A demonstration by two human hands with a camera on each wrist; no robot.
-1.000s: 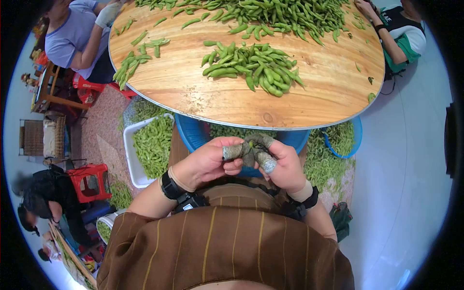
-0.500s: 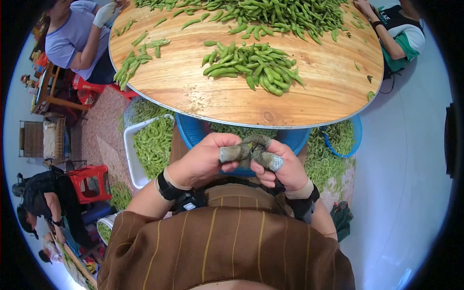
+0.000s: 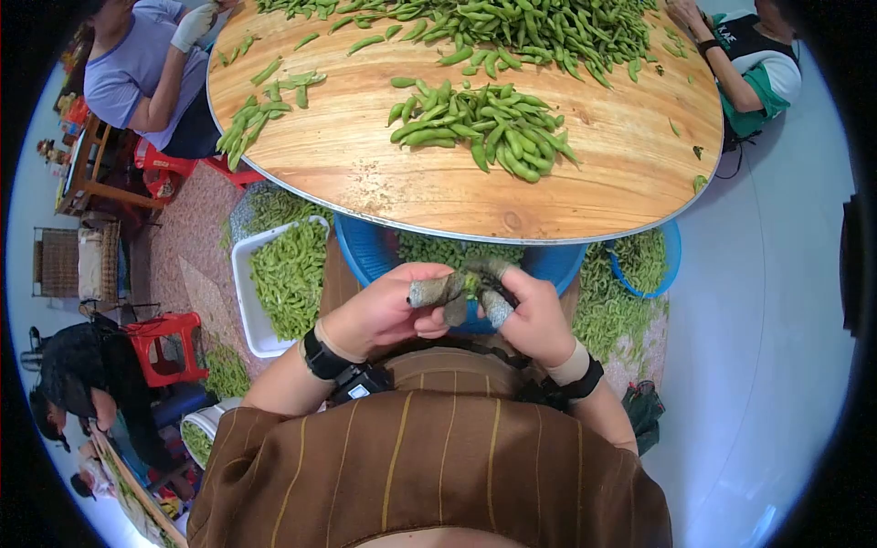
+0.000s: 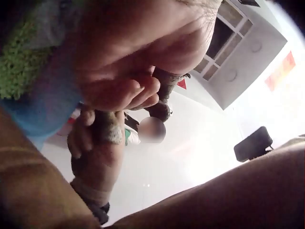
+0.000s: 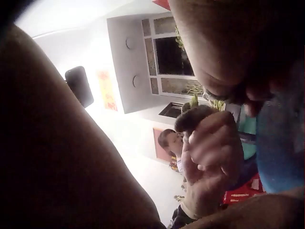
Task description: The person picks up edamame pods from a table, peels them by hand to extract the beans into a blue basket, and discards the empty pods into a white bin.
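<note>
Both hands meet over a blue basin (image 3: 361, 248) below the table edge. My left hand (image 3: 393, 303), its thumb and forefinger wrapped in grey tape, pinches a green pod (image 3: 471, 285) from one side. From the other side my right hand (image 3: 534, 315), also taped, has finger and thumb curled at the same pod. In the right wrist view a bit of the pod (image 5: 194, 101) stands above the taped fingertips of the left hand (image 5: 212, 148). The left wrist view shows the right hand (image 4: 102, 152) under the left palm; the pod cannot be made out there.
A small heap of pods (image 3: 512, 132) lies on the round wooden table (image 3: 365, 187), with a larger pile (image 3: 548, 36) behind. A white tub of pods (image 3: 245, 301) stands left, a blue basket (image 3: 676, 260) right. Other people sit at the table's left and right.
The hands stay together over the basin while their fingers shift about the pod; more green shows between them now. The right forefinger and thumb have moved slightly apart.
</note>
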